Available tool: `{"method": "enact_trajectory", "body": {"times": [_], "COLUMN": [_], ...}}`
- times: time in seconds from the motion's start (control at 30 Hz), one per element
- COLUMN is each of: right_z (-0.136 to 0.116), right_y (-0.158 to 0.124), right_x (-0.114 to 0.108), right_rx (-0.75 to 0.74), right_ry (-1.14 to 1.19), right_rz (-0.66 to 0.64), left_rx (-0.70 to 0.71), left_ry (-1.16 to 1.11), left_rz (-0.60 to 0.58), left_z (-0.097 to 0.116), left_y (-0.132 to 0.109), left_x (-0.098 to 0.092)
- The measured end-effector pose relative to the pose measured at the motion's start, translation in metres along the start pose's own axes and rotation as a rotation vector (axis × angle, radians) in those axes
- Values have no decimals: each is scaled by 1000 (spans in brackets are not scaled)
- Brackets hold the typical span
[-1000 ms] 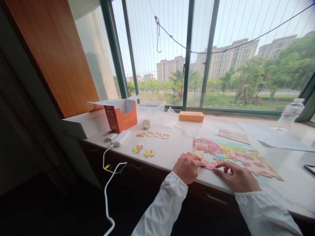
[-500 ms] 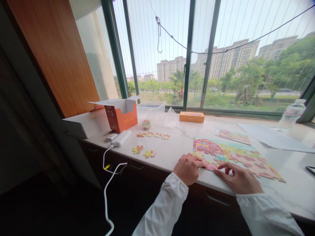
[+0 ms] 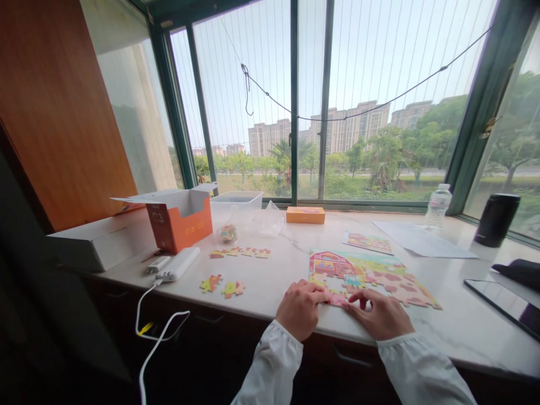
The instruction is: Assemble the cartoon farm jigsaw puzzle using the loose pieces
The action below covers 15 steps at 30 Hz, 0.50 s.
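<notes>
A partly joined farm jigsaw puzzle (image 3: 415,287) lies near the counter's front edge, with a red barn at its left and a brown-patched pink area at its right. At its lower left edge is a pink puzzle piece (image 3: 337,299). My left hand (image 3: 297,309) has its fingers curled, the fingertips on the left end of that piece. From the other side, my right hand (image 3: 382,316) bends its thumb and forefinger down onto the piece's right end. The fingers partly cover the piece, so whether it is fully joined is unclear.
Loose puzzle pieces lie to the left, a joined strip (image 3: 240,253) and small clusters (image 3: 233,288). Behind are an orange box (image 3: 179,222), a plastic tub (image 3: 237,202) and a bagged bundle (image 3: 228,233). A picture card (image 3: 368,242), bottle (image 3: 439,207), black cup (image 3: 496,220) and tablet (image 3: 506,304) stand rightward.
The head view has turned right and up, bringing the black cup and tablet into sight. Both hands stay at the pink piece, with little visible movement of their fingers.
</notes>
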State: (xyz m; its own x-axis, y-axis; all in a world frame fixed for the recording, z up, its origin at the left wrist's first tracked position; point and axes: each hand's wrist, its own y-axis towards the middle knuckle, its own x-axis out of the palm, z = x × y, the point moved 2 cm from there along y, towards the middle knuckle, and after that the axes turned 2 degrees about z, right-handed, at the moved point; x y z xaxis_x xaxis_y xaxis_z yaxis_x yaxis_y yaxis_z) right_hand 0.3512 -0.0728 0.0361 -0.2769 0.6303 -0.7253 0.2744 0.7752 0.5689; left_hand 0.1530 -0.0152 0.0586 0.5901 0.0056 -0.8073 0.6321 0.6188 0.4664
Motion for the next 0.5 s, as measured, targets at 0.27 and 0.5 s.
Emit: {"method": "enact_trajectory", "body": {"times": [0.27, 0.5], "right_z": [-7, -74], "right_y": [2, -23], "right_x": [-8, -121], "right_rx": [-40, -389], "right_ry": [153, 203], "right_rz": [91, 491], "left_rx": [-2, -7], "left_ry": [-15, -23], "left_rz": [-6, -18], "left_z": [1, 2], "left_y": [2, 4], "left_x": [-4, -7]}}
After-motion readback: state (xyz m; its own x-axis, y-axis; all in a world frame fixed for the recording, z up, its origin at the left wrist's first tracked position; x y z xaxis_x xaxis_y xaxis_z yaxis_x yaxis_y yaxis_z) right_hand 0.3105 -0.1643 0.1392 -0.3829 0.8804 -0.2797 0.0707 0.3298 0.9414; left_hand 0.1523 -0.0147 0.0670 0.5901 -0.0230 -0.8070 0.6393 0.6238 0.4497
